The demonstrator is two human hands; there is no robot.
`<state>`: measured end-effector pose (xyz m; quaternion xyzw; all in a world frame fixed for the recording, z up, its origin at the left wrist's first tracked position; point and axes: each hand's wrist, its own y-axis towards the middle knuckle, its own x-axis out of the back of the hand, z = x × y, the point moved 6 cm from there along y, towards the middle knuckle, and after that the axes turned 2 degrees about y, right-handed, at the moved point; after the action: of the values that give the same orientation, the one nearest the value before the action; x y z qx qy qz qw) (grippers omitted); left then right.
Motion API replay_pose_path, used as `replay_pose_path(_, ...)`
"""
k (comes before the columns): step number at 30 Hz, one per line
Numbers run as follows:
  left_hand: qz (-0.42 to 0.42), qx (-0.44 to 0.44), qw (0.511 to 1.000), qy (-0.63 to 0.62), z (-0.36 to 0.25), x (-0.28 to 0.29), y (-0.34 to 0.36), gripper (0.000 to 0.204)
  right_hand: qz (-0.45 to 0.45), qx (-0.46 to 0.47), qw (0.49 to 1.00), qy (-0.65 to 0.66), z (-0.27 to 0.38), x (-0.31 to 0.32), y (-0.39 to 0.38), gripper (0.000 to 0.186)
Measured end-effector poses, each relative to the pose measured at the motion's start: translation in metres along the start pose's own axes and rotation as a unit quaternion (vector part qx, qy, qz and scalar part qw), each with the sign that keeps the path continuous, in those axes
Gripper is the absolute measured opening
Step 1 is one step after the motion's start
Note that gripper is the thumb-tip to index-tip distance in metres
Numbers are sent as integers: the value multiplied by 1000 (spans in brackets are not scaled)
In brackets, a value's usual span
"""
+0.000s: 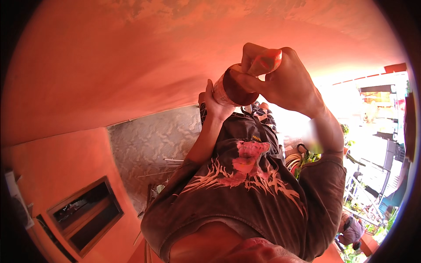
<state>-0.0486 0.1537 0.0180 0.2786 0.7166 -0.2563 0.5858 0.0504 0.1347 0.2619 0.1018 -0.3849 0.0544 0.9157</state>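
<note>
My left hand (219, 108) is wrapped around a round, open-topped container (222, 91), cup- or can-like, and holds it up in front of the wall with its mouth tilted toward the right. The inside looks dark reddish-brown. My right hand (287, 83) is closed at the container's mouth, its fingers bent and some of them reaching over the rim. Bright orange-red smears show on one of its digits. Whatever those fingers may grip is hidden by the hand and the rim.
An orange wall (131, 65) stands close ahead, over a grey patterned floor (153, 136). At lower left is a dark framed window (87, 215). Potted plants (345, 131) and a crouching person (351, 230) are off to the right, where glare washes out detail.
</note>
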Motion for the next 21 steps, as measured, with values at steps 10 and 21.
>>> replay_pose_path(10,-54,-22,998,26,8,24,5,69,37,72,986,-145,4,-3,3,22)
replay_pose_path(21,-25,1,999,41,-3,3,8,55,102,111,957,-248,18,-2,27,26)
